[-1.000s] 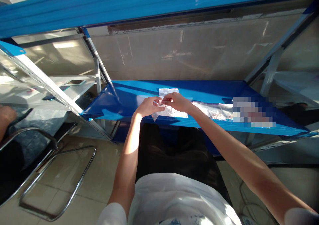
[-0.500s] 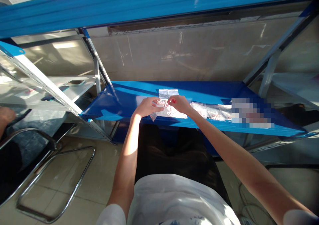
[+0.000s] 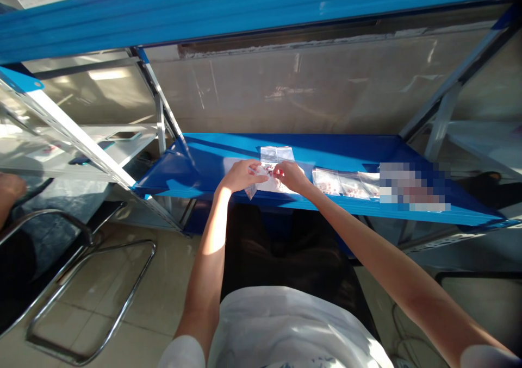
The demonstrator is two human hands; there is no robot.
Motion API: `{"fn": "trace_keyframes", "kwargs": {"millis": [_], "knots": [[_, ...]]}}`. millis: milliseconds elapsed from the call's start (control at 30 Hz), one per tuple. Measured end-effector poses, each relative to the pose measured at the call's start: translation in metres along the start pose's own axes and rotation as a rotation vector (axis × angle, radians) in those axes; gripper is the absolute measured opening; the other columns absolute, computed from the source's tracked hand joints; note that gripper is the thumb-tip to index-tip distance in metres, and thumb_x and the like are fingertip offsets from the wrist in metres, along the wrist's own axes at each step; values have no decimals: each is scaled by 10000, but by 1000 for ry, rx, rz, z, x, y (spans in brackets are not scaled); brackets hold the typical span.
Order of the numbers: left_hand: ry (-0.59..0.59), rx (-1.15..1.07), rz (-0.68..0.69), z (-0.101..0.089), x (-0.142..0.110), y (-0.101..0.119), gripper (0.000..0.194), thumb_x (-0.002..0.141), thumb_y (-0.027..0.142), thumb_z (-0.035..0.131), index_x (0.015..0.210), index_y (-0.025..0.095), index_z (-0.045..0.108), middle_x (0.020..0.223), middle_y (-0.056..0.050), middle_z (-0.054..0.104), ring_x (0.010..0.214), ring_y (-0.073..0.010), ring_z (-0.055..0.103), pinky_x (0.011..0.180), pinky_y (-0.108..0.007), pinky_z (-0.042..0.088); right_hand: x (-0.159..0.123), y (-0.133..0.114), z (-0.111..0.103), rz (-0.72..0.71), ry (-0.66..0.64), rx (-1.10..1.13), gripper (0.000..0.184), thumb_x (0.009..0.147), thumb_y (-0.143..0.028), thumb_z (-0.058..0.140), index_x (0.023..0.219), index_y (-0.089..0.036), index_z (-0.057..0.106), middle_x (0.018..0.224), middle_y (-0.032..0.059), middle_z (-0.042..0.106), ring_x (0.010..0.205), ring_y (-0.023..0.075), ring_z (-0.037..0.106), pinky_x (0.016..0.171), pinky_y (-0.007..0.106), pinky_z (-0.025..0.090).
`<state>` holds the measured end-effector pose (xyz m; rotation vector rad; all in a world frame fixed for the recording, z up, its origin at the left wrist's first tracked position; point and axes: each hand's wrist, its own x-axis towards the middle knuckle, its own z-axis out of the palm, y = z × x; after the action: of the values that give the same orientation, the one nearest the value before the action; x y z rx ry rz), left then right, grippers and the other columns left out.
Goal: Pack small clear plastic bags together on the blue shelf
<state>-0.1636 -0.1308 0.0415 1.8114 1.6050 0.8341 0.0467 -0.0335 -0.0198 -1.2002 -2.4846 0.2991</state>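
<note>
My left hand [image 3: 240, 175] is at the middle of the blue shelf [image 3: 212, 158], thumb and fingers closed around something pale and shiny, too small to make out. Close on its right, my right hand [image 3: 293, 176] is pinched, its fingertips among small reddish and dark bits. What it grips is hidden. Beneath both hands lies a bright white sheet or bag [image 3: 277, 186]. Behind the fingers, clear zip bags [image 3: 277, 153] lie flat. A clear bag corner with reddish contents [image 3: 250, 192] pokes out below my left hand.
Several clear zip bags [image 3: 327, 185] with small reddish pieces lie in a row to the right, beside a blurred-out patch. An upper blue shelf [image 3: 244, 17] crosses overhead. At left are a metal-framed chair [image 3: 138, 281], another person's hand [image 3: 11, 189] and a phone [image 3: 123, 136].
My right hand has shifted slightly left and down, its fingertips closer to my left hand. The left hand stays nearly in place.
</note>
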Motion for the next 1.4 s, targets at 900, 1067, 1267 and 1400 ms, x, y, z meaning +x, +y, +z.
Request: {"fn": "trace_keyframes", "kwargs": {"millis": [900, 1067, 1267, 1400], "knots": [[-21, -14, 43, 9, 8, -4, 615, 712, 469, 902, 1231, 160, 786, 1110, -120, 801, 999, -284, 737, 770, -322, 581, -7, -28, -57, -40, -59, 670, 285, 915, -436, 638, 903, -191, 783, 799, 39, 715, 688, 169, 574, 617, 299, 374], [9, -9, 15, 8, 7, -4, 697, 684, 469, 933, 1277, 143, 770, 1133, -134, 798, 1018, -294, 740, 781, -330, 604, -2, -3, -41, 17, 58, 337, 185, 935, -260, 636, 906, -178, 800, 916, 89, 786, 826, 222, 667, 698, 305, 433], [6, -45, -8, 7, 5, -2, 678, 699, 457, 923, 1269, 124, 767, 1149, -150, 792, 1018, -294, 738, 744, -339, 627, -2, 9, -13, 13, 23, 81, 197, 967, -129, 619, 948, -173, 810, 1043, 117, 809, 940, 260, 713, 796, 321, 473], [22, -54, -22, 6, 4, 0, 639, 697, 438, 927, 1239, 132, 781, 1117, -136, 796, 963, -275, 743, 730, -338, 634, -1, 11, -1, 7, 20, 19, 167, 976, -148, 653, 990, -184, 816, 1056, 117, 805, 1020, 270, 714, 839, 315, 491]]}}
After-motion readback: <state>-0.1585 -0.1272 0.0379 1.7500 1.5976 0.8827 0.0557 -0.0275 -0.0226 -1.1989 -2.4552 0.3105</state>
